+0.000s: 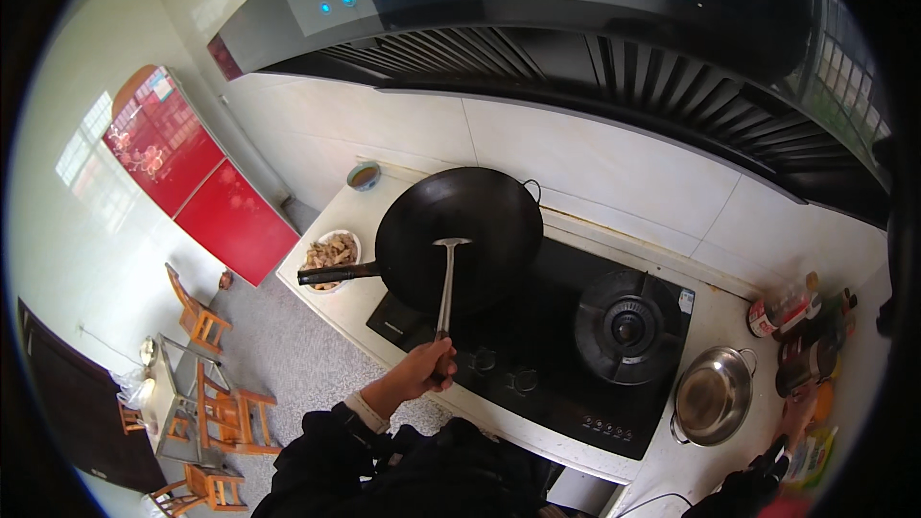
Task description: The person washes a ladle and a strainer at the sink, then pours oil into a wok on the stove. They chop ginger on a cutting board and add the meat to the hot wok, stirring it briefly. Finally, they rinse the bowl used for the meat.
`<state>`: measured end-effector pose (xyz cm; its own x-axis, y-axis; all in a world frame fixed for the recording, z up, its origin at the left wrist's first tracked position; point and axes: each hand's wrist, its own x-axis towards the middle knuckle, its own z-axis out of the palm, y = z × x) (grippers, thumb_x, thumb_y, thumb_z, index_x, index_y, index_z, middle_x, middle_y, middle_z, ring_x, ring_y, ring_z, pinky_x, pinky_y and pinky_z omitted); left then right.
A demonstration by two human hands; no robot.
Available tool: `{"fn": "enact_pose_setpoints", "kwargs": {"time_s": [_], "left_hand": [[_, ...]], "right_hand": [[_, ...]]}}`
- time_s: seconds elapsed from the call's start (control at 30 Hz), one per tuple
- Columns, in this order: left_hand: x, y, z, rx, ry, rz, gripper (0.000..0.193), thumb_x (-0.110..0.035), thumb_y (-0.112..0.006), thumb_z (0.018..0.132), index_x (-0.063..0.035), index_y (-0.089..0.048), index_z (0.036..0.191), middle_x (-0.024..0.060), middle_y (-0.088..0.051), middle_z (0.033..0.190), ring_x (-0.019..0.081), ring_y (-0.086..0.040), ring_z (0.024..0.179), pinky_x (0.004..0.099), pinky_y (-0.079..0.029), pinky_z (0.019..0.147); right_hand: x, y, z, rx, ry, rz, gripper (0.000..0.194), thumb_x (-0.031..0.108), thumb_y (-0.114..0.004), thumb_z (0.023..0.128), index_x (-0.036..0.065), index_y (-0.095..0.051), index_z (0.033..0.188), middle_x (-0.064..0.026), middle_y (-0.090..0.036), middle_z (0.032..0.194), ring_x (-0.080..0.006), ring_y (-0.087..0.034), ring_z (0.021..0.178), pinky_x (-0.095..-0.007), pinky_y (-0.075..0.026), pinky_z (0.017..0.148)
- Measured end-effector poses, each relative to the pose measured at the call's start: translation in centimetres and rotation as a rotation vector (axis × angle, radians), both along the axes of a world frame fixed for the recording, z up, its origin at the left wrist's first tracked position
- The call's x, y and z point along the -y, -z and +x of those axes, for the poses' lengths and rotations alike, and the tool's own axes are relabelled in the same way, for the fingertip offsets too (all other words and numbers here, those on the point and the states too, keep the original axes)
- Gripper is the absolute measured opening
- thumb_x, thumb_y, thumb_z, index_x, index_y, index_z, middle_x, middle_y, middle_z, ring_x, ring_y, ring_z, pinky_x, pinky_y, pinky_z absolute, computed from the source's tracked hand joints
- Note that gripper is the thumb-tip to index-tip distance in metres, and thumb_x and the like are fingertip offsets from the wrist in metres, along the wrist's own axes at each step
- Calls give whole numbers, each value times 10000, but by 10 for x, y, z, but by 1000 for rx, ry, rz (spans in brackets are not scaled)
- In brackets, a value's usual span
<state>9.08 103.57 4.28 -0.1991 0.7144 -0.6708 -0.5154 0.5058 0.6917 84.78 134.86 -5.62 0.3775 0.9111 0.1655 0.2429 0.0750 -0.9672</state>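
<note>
My left hand [421,368] grips the handle of a metal wok spatula [447,284]. The spatula's blade rests in a black wok [478,205] on the left side of the gas hob [554,316]. Inside the wok I see no food. Its long handle [338,274] points left, above a white bowl [355,244] of cut meat pieces [327,252]. At the far right, my right hand [797,414] reaches among the seasoning containers, close to a dark jar [802,370]. Blur and the picture's rim hide what its fingers do.
A two-handled steel pan [714,396] stands right of the bare burner [626,327]. Bottles [784,309] and a bagged seasoning [811,457] line the right wall. A small bowl of brown liquid [363,177] sits behind the wok's left side. The range hood [575,50] overhangs the hob.
</note>
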Motion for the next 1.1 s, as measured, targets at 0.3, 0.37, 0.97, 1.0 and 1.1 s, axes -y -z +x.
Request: {"fn": "enact_pose_setpoints", "kwargs": {"time_s": [0.3,0.37,0.97,1.0,1.1], "left_hand": [[30,22,-43,85,155,-52,323,-414,-433,967,-106,-526,985,86,-592,738,251,-581,612,358,-457,564],[29,22,-57,124,205,68,319,-411,-452,962,-99,-503,1006,84,-594,758,240,-599,646,363,-485,575],[80,54,-157,157,292,197,479,-509,-395,955,-67,-489,1112,79,-582,779,193,-604,589,266,-453,476],[79,69,-156,125,245,171,468,-499,-405,955,-65,-490,1110,81,-582,781,187,-602,580,258,-451,461],[71,121,-141,-132,271,197,398,-423,-475,947,-56,-496,1099,77,-578,760,165,-577,530,231,-432,402]], "right_hand": [[95,-89,-100,-692,-81,-5,86,283,-560,887,201,-561,912,70,-509,808,-91,-483,761,-363,-428,733],[123,-106,-127,-627,-156,-36,187,322,-539,875,214,-560,1026,84,-565,987,-105,-517,935,-411,-422,799],[394,-173,-379,-760,-314,-114,199,254,-524,901,81,-596,967,-58,-618,909,-211,-596,897,-533,-509,829],[406,-170,-384,-734,-324,-98,235,282,-533,901,80,-590,1007,-56,-611,932,-218,-598,914,-509,-527,805],[436,-165,-398,-720,-283,-175,237,304,-555,887,89,-569,986,-53,-586,919,-226,-586,929,-504,-523,812]]}}
